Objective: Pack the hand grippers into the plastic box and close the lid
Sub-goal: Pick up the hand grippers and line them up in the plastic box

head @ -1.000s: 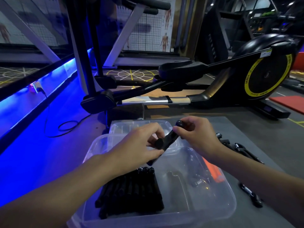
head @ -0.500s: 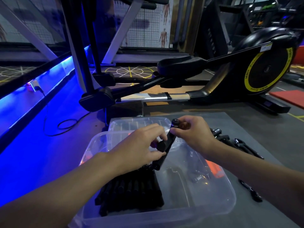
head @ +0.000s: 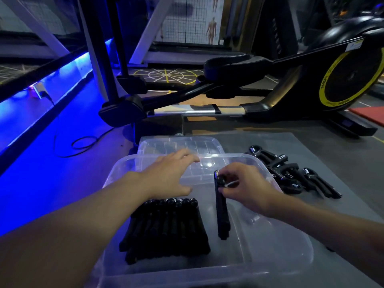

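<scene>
A clear plastic box (head: 295,252) sits on the grey table in front of me. Several black hand grippers (head: 166,227) lie packed in a row in its left half. My right hand (head: 245,188) pinches the top end of one more black hand gripper (head: 222,217), which stands inside the box just right of the row. My left hand (head: 168,175) hovers over the box's far left part with fingers spread and holds nothing. The clear lid (head: 178,145) lies flat behind the box. Several loose hand grippers (head: 291,175) lie on the table to the right.
A black elliptical trainer with a yellow-ringed wheel (head: 351,77) stands beyond the grey table (head: 311,146). A cable (head: 83,142) lies on the blue-lit floor at left.
My left hand has let go of the hand gripper and opened. My right hand has lowered that gripper into the box beside the packed row.
</scene>
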`<state>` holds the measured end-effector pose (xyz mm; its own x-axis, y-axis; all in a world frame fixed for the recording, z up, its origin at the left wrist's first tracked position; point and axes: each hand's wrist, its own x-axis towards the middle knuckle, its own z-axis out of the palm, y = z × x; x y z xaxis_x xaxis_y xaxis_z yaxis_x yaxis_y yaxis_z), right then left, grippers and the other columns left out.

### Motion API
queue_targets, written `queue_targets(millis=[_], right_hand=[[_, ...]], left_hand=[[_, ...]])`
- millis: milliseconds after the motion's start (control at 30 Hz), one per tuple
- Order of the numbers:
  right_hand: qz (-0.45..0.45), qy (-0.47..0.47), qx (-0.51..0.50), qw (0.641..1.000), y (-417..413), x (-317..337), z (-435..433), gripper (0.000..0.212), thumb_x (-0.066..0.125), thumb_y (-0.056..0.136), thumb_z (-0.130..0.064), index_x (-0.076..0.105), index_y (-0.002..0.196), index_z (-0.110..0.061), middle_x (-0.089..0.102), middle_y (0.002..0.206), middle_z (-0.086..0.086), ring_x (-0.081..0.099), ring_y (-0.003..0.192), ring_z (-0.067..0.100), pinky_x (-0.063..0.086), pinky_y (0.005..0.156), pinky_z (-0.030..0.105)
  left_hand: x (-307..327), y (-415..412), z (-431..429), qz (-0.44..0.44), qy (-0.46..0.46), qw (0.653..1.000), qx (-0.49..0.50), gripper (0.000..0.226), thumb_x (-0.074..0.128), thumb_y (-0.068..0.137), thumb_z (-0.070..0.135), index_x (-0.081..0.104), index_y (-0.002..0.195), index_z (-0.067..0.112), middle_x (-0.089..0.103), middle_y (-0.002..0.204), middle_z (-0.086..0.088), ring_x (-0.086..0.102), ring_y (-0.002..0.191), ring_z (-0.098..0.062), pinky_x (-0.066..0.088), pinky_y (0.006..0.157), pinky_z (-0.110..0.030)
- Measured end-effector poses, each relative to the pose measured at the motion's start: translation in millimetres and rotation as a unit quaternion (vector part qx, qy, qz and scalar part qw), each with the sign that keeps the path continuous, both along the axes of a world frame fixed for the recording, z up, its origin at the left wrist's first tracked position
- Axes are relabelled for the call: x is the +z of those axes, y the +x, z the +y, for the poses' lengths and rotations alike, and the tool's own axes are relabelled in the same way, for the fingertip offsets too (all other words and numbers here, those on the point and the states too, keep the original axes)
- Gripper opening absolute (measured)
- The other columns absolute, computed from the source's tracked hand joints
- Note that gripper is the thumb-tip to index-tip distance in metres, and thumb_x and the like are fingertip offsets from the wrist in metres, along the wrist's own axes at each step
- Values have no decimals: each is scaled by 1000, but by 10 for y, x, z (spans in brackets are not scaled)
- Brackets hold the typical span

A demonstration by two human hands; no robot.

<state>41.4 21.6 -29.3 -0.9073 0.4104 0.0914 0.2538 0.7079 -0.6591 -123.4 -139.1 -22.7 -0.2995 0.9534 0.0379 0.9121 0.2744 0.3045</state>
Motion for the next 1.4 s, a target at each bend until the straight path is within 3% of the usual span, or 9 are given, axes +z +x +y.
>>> queue_targets(millis=[133, 233, 333, 433, 733, 967, 1133, 1300, 1400], right_hand=[[-36, 9, 24, 999, -29, -187, 22, 17, 77, 73, -8, 72, 87, -17, 68, 85, -7, 66, 81, 5, 54, 73, 22], [-69, 5, 33, 997, -56, -335, 52, 20, 76, 74, -5, 72, 92, -11, 68, 89, -3, 66, 83, 10, 49, 68, 11], [-95, 20, 42, 994, -96, -495, 107, 21, 77, 71, -7, 72, 91, -13, 68, 91, 1, 66, 84, 15, 53, 78, 25], [-102, 27, 48, 993, -153, -648, 132, 16, 75, 70, -7, 72, 85, -11, 69, 84, 3, 66, 78, 17, 53, 77, 36], [-118, 36, 38, 992, -377, -1005, 123, 20, 73, 71, -9, 72, 91, -8, 69, 86, 9, 64, 80, 25, 50, 78, 36], [-116, -11, 26, 993, -475, -1219, 86, 14, 72, 71, -7, 69, 85, -10, 70, 82, 6, 67, 77, 22, 52, 74, 31], [-107, -72, 11, 992, -441, -1306, 115, 18, 76, 70, -11, 67, 84, -19, 69, 75, 5, 67, 74, 24, 55, 73, 39], [-182, -144, -30, 972, -361, -1267, 86, 49, 83, 73, -30, 60, 115, -24, 57, 104, -2, 61, 93, 21, 53, 81, 35], [-231, -225, -31, 946, -303, -1259, 65, 38, 77, 80, -26, 62, 114, -23, 61, 109, 0, 65, 96, 22, 59, 77, 42]], left_hand=[[-75, -17, 106, 65, -55, 996, 13, 78, 64, 81, 46, 25, 147, 33, 19, 155, 8, 19, 141, -15, 20, 112, -44], [-91, -32, 143, 83, -45, 995, 24, 78, 64, 79, 45, 26, 146, 35, 22, 154, 12, 21, 139, -14, 23, 108, -45], [-106, -68, 135, 84, -39, 995, 25, 76, 64, 78, 46, 28, 144, 37, 24, 153, 14, 22, 138, -14, 24, 109, -51], [-133, -78, 118, 83, -45, 995, 23, 76, 65, 78, 47, 28, 144, 37, 20, 154, 15, 18, 139, -13, 21, 111, -52], [-183, -64, 128, 83, -46, 995, 21, 75, 65, 78, 48, 29, 143, 39, 14, 156, 14, 12, 141, -14, 12, 113, -52], [-206, -65, 125, 85, -54, 995, 19, 75, 64, 77, 49, 28, 143, 40, 11, 157, 12, 9, 143, -15, 9, 115, -53], [-192, -59, 126, 85, -56, 995, 20, 76, 64, 78, 49, 27, 143, 41, 9, 157, 13, 8, 142, -15, 8, 115, -51], [-197, -45, 121, 86, -57, 995, 18, 74, 62, 79, 50, 27, 143, 41, 9, 157, 12, 7, 143, -16, 7, 115, -52], [-193, -36, 105, 86, -59, 994, 17, 74, 62, 80, 49, 26, 143, 41, 9, 157, 12, 7, 143, -15, 7, 116, -52]])
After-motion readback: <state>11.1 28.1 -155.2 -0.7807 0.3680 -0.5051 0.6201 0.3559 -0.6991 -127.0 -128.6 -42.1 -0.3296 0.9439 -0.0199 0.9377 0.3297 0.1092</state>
